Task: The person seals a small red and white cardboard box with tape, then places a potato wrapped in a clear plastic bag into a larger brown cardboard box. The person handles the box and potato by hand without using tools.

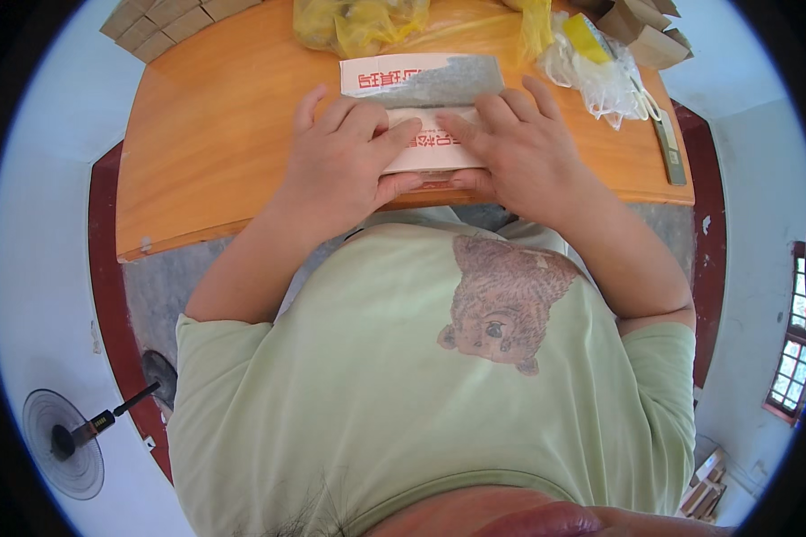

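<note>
At the near edge of the wooden table, a white cardboard box [430, 154] with red printing sits between my two hands. My left hand [339, 158] grips its left side, the thumb and a finger bent over the near edge and top. My right hand [530, 151] does the same on the right side. Both hands' inner fingertips almost meet over the middle of the box. Beyond the knuckles a white and grey cardboard panel [423, 80], also printed in red, stands out past the box. My fingers hide the box's sides and part of its printing.
The orange wooden table [208, 161] carries yellow plastic bags [363, 27] at the back. At right lie clear plastic bags [594, 77], a yellow roll [588, 39], white-handled scissors [647, 104] and a utility knife [669, 151]. Brown cartons stand at both back corners. A fan [64, 443] is at left.
</note>
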### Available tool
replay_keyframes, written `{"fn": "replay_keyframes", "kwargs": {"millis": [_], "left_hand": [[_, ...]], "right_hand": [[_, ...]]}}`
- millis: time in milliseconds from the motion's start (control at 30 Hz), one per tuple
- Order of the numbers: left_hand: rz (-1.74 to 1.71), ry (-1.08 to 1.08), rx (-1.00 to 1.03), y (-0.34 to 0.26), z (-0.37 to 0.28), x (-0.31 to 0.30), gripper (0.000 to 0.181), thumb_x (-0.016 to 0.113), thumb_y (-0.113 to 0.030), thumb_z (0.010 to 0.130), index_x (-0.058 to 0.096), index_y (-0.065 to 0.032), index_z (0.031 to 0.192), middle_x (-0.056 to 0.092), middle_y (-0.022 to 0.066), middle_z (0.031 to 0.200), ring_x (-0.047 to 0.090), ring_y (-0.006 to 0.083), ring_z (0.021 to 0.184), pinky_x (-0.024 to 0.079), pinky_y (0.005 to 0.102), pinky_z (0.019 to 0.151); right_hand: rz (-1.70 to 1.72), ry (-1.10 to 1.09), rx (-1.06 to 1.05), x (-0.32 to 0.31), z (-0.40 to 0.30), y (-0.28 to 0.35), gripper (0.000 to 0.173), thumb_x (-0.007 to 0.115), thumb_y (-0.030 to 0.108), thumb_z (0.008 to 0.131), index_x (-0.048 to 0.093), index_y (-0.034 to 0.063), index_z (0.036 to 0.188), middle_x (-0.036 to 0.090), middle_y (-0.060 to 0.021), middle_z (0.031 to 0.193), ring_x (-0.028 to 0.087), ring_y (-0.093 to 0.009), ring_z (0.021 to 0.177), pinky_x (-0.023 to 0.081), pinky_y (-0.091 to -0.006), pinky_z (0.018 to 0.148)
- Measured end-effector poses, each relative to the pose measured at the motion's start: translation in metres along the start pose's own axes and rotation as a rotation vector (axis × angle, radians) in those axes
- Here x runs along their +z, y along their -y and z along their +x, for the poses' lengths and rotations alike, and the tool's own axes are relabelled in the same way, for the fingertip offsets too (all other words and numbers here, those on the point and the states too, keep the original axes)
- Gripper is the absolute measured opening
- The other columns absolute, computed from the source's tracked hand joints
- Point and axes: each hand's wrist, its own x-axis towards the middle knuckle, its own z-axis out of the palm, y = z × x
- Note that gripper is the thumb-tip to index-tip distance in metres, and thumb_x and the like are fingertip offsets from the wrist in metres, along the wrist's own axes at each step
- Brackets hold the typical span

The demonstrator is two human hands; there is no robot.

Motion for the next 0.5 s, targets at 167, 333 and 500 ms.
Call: {"fn": "replay_keyframes", "kwargs": {"millis": [167, 333, 500], "left_hand": [[0.023, -0.088, 0.011, 0.009, -0.011, 0.002, 0.047, 0.078, -0.040, 0.067, 0.069, -0.0149, 0.106, 0.056, 0.0015, 0.093, 0.055, 0.0220, 0.093, 0.034, 0.0482, 0.100], [0.019, -0.183, 0.028, 0.014, -0.018, 0.008, 0.050, 0.080, -0.042, 0.063, 0.069, -0.0138, 0.103, 0.057, 0.0013, 0.090, 0.056, 0.0220, 0.089, 0.037, 0.0464, 0.097], [-0.032, -0.242, -0.006, 0.017, -0.023, 0.018, 0.046, 0.083, -0.037, 0.061, 0.069, -0.0140, 0.099, 0.056, 0.0009, 0.092, 0.053, 0.0222, 0.088, 0.039, 0.0442, 0.091]], "right_hand": [[0.010, -0.078, -0.031, 0.006, -0.018, -0.014, 0.058, 0.073, 0.041, 0.072, 0.061, 0.0094, 0.120, 0.057, -0.0069, 0.113, 0.051, -0.026, 0.106, 0.032, -0.0494, 0.105], [0.027, -0.153, -0.047, 0.011, -0.030, -0.023, 0.058, 0.073, 0.041, 0.071, 0.062, 0.0053, 0.116, 0.057, -0.0084, 0.114, 0.053, -0.028, 0.103, 0.037, -0.0471, 0.100], [0.208, -0.272, -0.031, 0.029, -0.034, -0.032, 0.059, 0.072, 0.043, 0.072, 0.062, 0.0043, 0.115, 0.058, -0.0111, 0.110, 0.055, -0.031, 0.097, 0.045, -0.0442, 0.089]]}}
